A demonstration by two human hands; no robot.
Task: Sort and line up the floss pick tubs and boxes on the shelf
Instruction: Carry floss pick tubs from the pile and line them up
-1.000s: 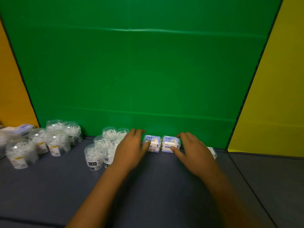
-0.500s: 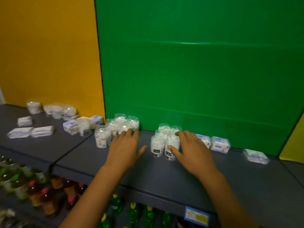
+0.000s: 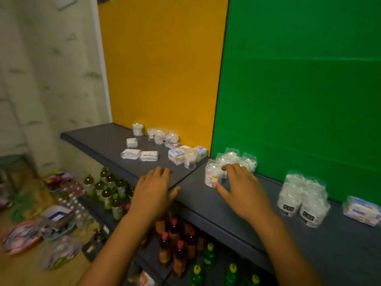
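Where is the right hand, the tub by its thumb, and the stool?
right hand (image 3: 243, 190), head view, back of the hand
tub (image 3: 212, 174), head view, clear side wall above the label
stool (image 3: 10, 159), head view, round seat top

Bottles (image 3: 111, 195) below; floor packets (image 3: 22, 236)

Shelf (image 3: 198, 201) running left to right. Far left: boxes (image 3: 140, 155) lying before tubs (image 3: 160, 135) at back wall. Centre: tub cluster (image 3: 233, 162) sitting behind right hand (image 3: 242, 191); left hand (image 3: 153, 196) hovering left of it, at shelf front. Right: tub pair (image 3: 302, 200), box (image 3: 360, 210) lying beyond. Bottles (image 3: 175, 242) standing on lower shelf beneath.
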